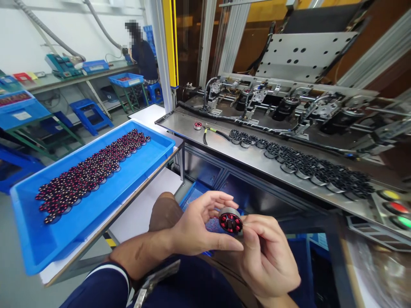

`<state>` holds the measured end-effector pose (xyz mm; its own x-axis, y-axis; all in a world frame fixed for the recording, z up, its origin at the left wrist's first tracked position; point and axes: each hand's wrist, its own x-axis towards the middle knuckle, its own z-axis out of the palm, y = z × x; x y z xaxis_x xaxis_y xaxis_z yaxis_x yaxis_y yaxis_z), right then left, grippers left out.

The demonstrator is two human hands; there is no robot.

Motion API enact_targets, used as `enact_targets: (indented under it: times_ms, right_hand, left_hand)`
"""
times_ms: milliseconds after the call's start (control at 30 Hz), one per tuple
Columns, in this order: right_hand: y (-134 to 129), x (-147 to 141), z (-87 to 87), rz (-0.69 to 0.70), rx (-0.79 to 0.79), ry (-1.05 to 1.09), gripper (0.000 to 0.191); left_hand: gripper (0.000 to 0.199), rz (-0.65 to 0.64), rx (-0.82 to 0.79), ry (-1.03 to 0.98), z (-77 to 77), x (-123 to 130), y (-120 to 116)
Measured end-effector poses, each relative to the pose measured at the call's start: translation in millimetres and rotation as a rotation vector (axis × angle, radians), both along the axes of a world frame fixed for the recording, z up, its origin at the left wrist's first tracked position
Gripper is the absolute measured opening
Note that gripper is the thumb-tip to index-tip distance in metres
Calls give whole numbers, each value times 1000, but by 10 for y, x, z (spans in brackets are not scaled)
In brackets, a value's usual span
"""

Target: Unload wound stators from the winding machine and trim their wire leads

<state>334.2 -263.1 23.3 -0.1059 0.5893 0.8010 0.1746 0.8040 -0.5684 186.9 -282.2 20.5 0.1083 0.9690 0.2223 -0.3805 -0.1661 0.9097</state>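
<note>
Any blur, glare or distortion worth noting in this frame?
Head view: held red-and-black part fairly sharp; machinery at the right edge smeared and stretched; soft sheen on the metal ledge; pixelation hiding the head of the background person.

A brightly lit white wall (67, 21) stood at ten o'clock, with a long worktable (38, 86) running below it. A blue stool (89, 110) sat before the table, between nine and ten, on grey floor (19, 291) that reached round to eight. A yellow post (170, 42) rose at eleven, and at one o'clock an orange-tinted panel (257, 25) showed beside a metal upright (236, 36).
</note>
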Motion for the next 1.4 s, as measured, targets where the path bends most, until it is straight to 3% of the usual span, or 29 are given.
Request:
enact_targets:
  times_ms: [133,233,533,700,833,933,1033,1133,1267,1400]
  right_hand:
    - [55,54,41,10,5,-32,20]
    - [61,85,73,3,3,-79,19]
    - [39,142,101,-25,-61,-134,16]
    - [57,136,117,17,-158,-96,18]
    - [75,147,172,54,-144,-93,19]
    - [88,187,209,65,-43,-163,17]
    - [100,253,215,59,48,-265,13]
    - [97,302,202,40,95,-315,11]
    - [54,251,187,14,15,-249,14]
    - [4,131,151,68,-199,-52,18]
  left_hand:
    - [47,-296,-154,-55,-9,-115,57]
    - [43,-366,-149,-140,-51,-108,96]
    - [39,-366,-66,-243,-87,-93,132]
    - [21,-226,45,-191,5,-125,104]
    - [35,-169,42,-286,28,-85,75]
    - [53,-152,-63,-309,-9,-58,77]
    - [51,-365,-221,-230,-66,-53,98]
    - [50,-535,-266,-196,-98,-46,118]
    - [49,-423,-206,-210,-90,-16,107]
    - [46,-157,-69,-70,-94,15,56]
